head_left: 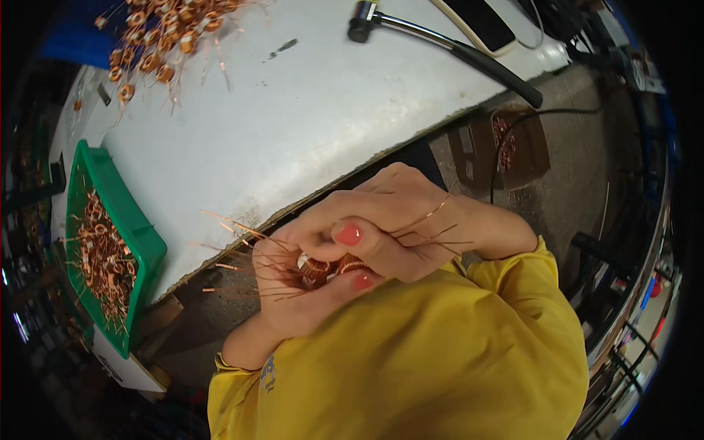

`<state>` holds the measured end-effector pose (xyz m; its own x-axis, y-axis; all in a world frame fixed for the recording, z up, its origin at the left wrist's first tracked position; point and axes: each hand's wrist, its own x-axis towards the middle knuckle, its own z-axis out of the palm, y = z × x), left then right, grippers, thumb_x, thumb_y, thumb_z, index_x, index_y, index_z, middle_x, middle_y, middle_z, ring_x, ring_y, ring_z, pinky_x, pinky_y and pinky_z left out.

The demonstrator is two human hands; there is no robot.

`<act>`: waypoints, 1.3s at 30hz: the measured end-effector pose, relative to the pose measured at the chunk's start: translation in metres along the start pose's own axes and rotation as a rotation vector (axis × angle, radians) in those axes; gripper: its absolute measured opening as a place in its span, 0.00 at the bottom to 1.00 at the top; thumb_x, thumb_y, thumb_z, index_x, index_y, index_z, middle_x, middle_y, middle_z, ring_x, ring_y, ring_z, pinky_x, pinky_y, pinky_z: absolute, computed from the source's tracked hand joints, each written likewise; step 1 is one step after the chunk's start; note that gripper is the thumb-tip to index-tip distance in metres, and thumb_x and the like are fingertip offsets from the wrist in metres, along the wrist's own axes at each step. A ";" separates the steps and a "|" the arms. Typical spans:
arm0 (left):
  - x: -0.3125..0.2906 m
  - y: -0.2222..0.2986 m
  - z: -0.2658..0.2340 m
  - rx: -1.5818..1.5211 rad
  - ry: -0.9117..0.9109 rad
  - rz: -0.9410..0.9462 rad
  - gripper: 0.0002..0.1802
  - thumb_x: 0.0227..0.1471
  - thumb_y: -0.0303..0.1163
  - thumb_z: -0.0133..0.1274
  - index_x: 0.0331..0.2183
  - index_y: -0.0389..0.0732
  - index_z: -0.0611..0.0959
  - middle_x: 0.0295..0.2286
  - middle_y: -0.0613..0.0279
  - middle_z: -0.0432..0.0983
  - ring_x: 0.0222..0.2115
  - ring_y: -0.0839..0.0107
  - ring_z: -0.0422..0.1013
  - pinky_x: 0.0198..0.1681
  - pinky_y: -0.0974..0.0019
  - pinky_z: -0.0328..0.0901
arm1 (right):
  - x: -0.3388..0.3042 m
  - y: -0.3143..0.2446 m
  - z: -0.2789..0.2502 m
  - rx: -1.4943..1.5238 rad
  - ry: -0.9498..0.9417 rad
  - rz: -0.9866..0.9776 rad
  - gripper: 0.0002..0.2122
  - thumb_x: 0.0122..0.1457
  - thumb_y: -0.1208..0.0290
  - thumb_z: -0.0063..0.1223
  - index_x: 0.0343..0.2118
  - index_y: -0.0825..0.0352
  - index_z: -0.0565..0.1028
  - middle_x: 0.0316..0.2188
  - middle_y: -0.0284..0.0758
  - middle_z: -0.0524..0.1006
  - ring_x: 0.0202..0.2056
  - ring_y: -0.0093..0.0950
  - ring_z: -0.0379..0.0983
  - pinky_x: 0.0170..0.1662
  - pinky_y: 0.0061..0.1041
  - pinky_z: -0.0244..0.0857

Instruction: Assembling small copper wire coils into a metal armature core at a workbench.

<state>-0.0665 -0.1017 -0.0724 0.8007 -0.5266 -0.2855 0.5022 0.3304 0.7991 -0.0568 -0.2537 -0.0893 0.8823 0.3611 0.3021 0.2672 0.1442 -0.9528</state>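
Note:
Several copper wire coils [315,271], small rings wound with wire, sit cupped between my two hands in front of my body. My left hand [290,304] curls round them from below and the left, its thumb lying along the near side. Over them from the right closes my right hand [392,216], its thumb pressed down beside the coils. Thin copper leads stick out past my fingers to the left and to the right. Most of the coils, and the fingers underneath, are hidden by the hands.
On the white table [293,117] lie a heap of copper coils [161,44], a black-handled hammer [469,55] and a phone-like device [480,22]. A green tray [143,235] of coils stands at the left edge. A brown crate [539,147] sits on the floor.

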 end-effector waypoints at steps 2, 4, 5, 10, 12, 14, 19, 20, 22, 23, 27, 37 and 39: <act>-0.003 -0.003 0.000 -0.075 -0.055 -0.003 0.15 0.35 0.14 0.52 0.26 0.41 0.69 0.23 0.58 0.70 0.21 0.71 0.66 0.23 0.75 0.64 | -0.003 -0.008 -0.004 0.033 0.022 0.027 0.09 0.55 0.76 0.38 0.29 0.70 0.73 0.17 0.28 0.70 0.12 0.19 0.55 0.17 0.13 0.52; -0.007 -0.009 -0.003 -0.240 -0.127 0.008 0.16 0.35 0.11 0.52 0.28 0.40 0.70 0.23 0.58 0.70 0.22 0.68 0.68 0.24 0.73 0.64 | -0.006 -0.019 -0.008 0.113 0.026 0.084 0.08 0.55 0.76 0.38 0.27 0.70 0.72 0.16 0.27 0.70 0.11 0.18 0.54 0.16 0.13 0.51; -0.010 -0.011 -0.005 -0.323 -0.159 0.012 0.17 0.35 0.10 0.53 0.29 0.39 0.70 0.24 0.58 0.70 0.22 0.66 0.69 0.25 0.72 0.65 | -0.007 -0.023 -0.010 0.156 0.027 0.112 0.08 0.55 0.76 0.39 0.26 0.69 0.72 0.16 0.27 0.70 0.10 0.18 0.53 0.15 0.13 0.50; -0.012 -0.015 -0.018 -0.415 -0.173 -0.019 0.18 0.38 0.13 0.52 0.32 0.41 0.69 0.25 0.58 0.67 0.22 0.64 0.68 0.23 0.70 0.64 | -0.011 -0.034 -0.061 -0.040 0.524 0.195 0.07 0.57 0.74 0.38 0.25 0.67 0.69 0.13 0.24 0.65 0.11 0.16 0.51 0.14 0.12 0.47; -0.014 -0.017 -0.029 -0.468 -0.158 -0.025 0.17 0.39 0.14 0.52 0.33 0.41 0.69 0.26 0.58 0.66 0.22 0.64 0.68 0.23 0.69 0.64 | -0.028 -0.040 -0.103 -0.045 1.002 0.299 0.07 0.58 0.71 0.37 0.28 0.66 0.68 0.11 0.21 0.60 0.11 0.13 0.49 0.13 0.10 0.43; -0.016 -0.014 -0.044 -0.575 -0.102 -0.020 0.16 0.41 0.16 0.52 0.34 0.41 0.69 0.26 0.58 0.64 0.23 0.64 0.68 0.24 0.69 0.64 | -0.030 -0.035 -0.138 0.024 0.871 -0.039 0.10 0.61 0.69 0.33 0.25 0.64 0.65 0.09 0.19 0.51 0.10 0.11 0.40 0.12 0.10 0.37; -0.011 0.013 -0.034 -0.655 0.051 -0.011 0.10 0.47 0.21 0.49 0.34 0.42 0.71 0.32 0.56 0.67 0.29 0.61 0.70 0.33 0.63 0.68 | -0.026 -0.029 -0.073 -0.019 0.775 0.063 0.16 0.62 0.61 0.35 0.20 0.65 0.66 0.08 0.22 0.56 0.10 0.13 0.45 0.15 0.11 0.43; -0.005 0.018 -0.032 -0.692 0.167 -0.072 0.09 0.48 0.21 0.49 0.34 0.43 0.72 0.34 0.55 0.67 0.31 0.60 0.71 0.36 0.61 0.69 | -0.027 -0.017 -0.073 -0.052 0.744 0.097 0.15 0.62 0.62 0.33 0.20 0.62 0.63 0.07 0.20 0.54 0.09 0.13 0.44 0.13 0.12 0.41; 0.004 0.027 -0.029 -0.655 0.121 -0.028 0.09 0.48 0.21 0.48 0.34 0.42 0.72 0.34 0.55 0.68 0.32 0.61 0.71 0.36 0.61 0.69 | -0.021 -0.008 -0.067 0.126 0.742 0.073 0.15 0.62 0.63 0.32 0.20 0.63 0.63 0.07 0.21 0.54 0.10 0.13 0.44 0.13 0.12 0.41; 0.002 0.027 -0.027 -0.636 0.129 -0.072 0.09 0.49 0.21 0.48 0.34 0.42 0.72 0.34 0.55 0.69 0.33 0.61 0.71 0.36 0.61 0.69 | -0.023 -0.006 -0.062 0.112 0.717 0.030 0.15 0.62 0.63 0.32 0.20 0.63 0.63 0.07 0.21 0.54 0.10 0.13 0.44 0.13 0.12 0.41; 0.009 0.042 -0.027 -0.578 0.069 -0.042 0.08 0.49 0.21 0.48 0.35 0.42 0.72 0.34 0.54 0.70 0.35 0.61 0.71 0.35 0.62 0.71 | -0.020 -0.010 -0.056 0.090 0.675 0.096 0.15 0.62 0.64 0.33 0.21 0.66 0.65 0.08 0.22 0.54 0.11 0.13 0.42 0.15 0.13 0.41; 0.031 0.048 -0.047 -0.516 -0.195 0.074 0.10 0.48 0.22 0.49 0.37 0.41 0.72 0.34 0.53 0.72 0.36 0.59 0.72 0.24 0.68 0.71 | -0.011 -0.008 -0.053 0.030 0.576 0.218 0.14 0.61 0.66 0.35 0.22 0.67 0.67 0.10 0.23 0.56 0.14 0.13 0.46 0.18 0.12 0.43; 0.033 0.053 -0.049 -0.446 -0.319 0.123 0.12 0.48 0.23 0.51 0.38 0.40 0.72 0.38 0.52 0.69 0.39 0.55 0.71 0.24 0.68 0.71 | -0.009 -0.005 -0.054 0.051 0.563 0.232 0.14 0.61 0.66 0.35 0.22 0.67 0.67 0.10 0.23 0.56 0.14 0.13 0.46 0.18 0.12 0.43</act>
